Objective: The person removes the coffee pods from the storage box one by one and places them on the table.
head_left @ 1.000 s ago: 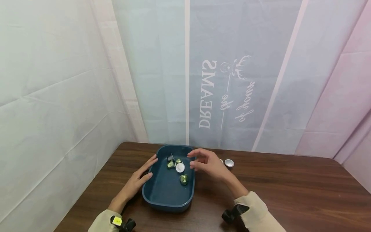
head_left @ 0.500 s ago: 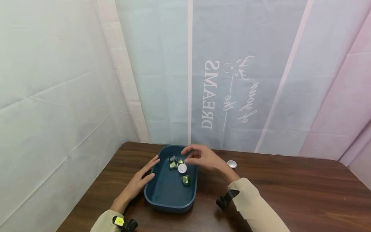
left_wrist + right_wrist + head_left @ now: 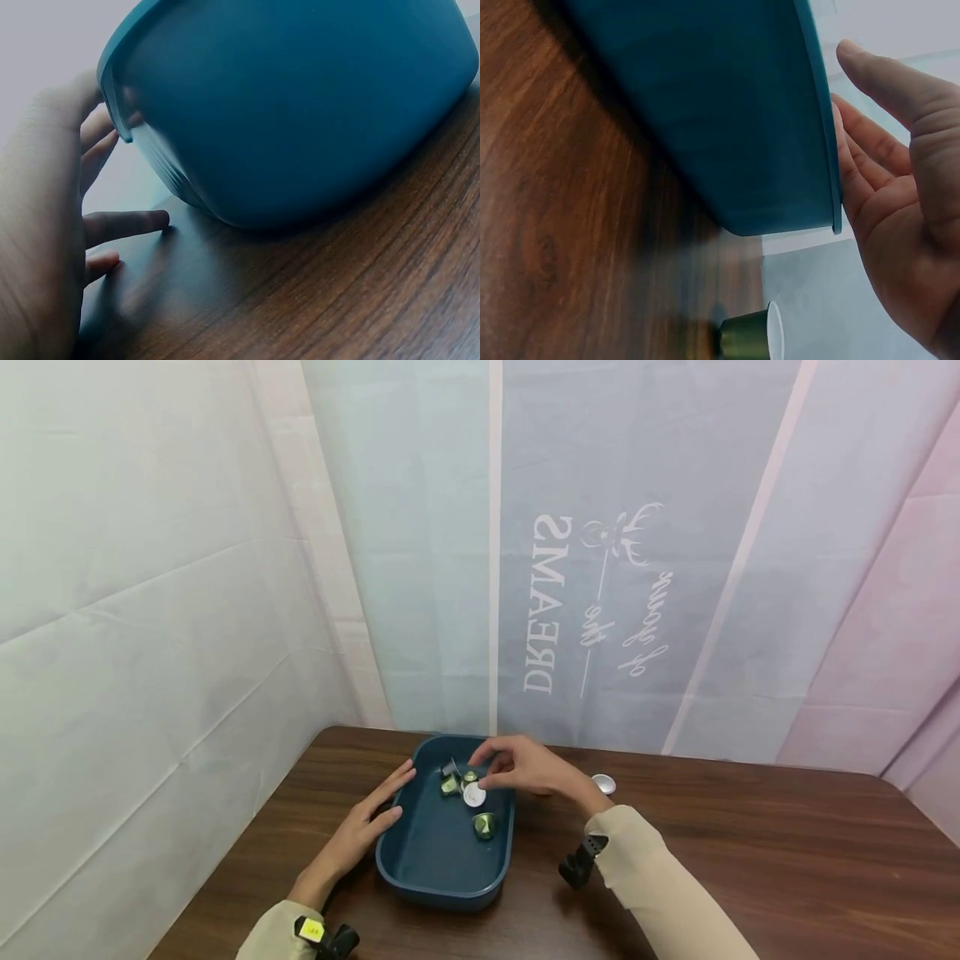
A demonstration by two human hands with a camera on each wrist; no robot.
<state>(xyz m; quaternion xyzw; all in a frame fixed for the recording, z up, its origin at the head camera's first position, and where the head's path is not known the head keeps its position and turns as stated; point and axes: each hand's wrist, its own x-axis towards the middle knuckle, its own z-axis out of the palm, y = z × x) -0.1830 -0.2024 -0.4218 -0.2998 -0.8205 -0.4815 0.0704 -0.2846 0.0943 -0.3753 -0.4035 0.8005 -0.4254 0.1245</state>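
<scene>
Your right hand (image 3: 528, 768) now reaches deeper over the pods (image 3: 484, 826), empty, perhaps within pinching range; left hand (image 3: 352, 837), loose, touches bin (image 3: 442, 892).

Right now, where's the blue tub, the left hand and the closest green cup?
Blue tub (image 3: 441, 862): head view, bare floor.
Left hand (image 3: 352, 835): head view, its back.
Closest green cup (image 3: 483, 826): head view, its side.

Desk (image 3: 795, 852): one. Bin (image 3: 442, 856): one. Capsules in bin (image 3: 474, 795): five visible, four toward its far edge, one by its right edge. Loose capsules (image 3: 603, 784) near desk's far edge: at least one. Left hand (image 3: 356, 833): one. Right hand (image 3: 528, 768): one.
</scene>
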